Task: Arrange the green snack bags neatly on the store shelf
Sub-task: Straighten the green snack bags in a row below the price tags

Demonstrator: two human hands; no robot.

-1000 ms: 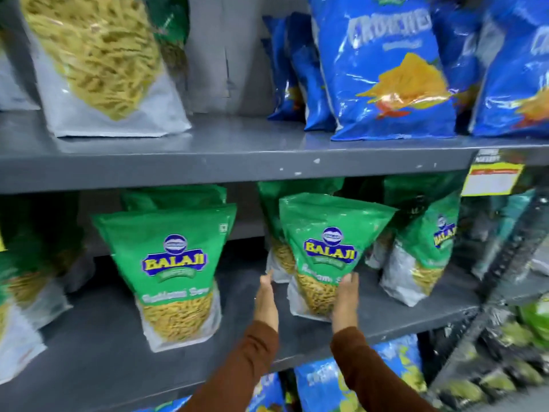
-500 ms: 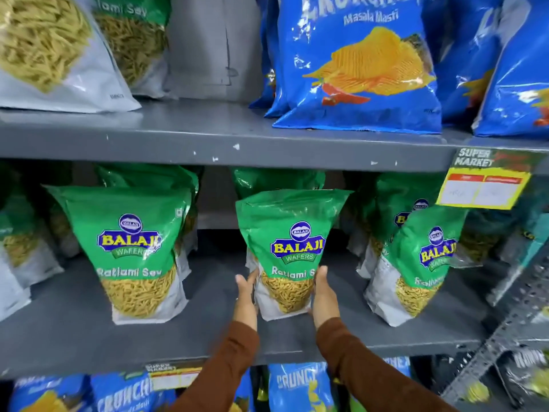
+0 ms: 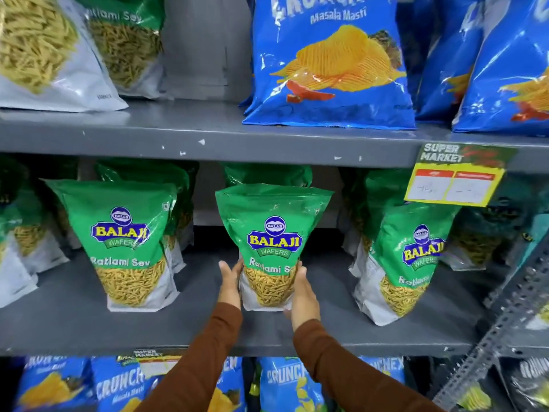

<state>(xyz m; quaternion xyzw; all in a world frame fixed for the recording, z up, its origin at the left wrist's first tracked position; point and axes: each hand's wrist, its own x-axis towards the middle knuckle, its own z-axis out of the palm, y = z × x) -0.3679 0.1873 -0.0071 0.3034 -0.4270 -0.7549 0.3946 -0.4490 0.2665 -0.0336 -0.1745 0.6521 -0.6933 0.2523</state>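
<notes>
Your left hand (image 3: 229, 282) and right hand (image 3: 303, 295) press against the two sides of the middle green bag (image 3: 271, 233), low down where its clear window shows the yellow sev. Your fingers are clamped on that bag from both sides, thumbs toward you at the front edges; the fingers behind the pouch are hidden. The bag stands upright on the grey middle shelf (image 3: 190, 328), near its front edge, label facing you, and another green pouch stands directly behind it. To its left, well apart, the left green bag (image 3: 121, 236) stands upright with more green pouches behind it. To its right, the right green bag (image 3: 410, 257) stands turned slightly away and leaning a little, near a yellow price tag (image 3: 454, 185) hanging from the edge of the upper shelf (image 3: 208, 138). On that upper shelf a blue chip bag (image 3: 329, 60) stands above the bag you hold, with more blue bags to its right and sev packs to its left. Blue chip bags also fill the shelf below, past your brown sleeves (image 3: 350, 364).
</notes>
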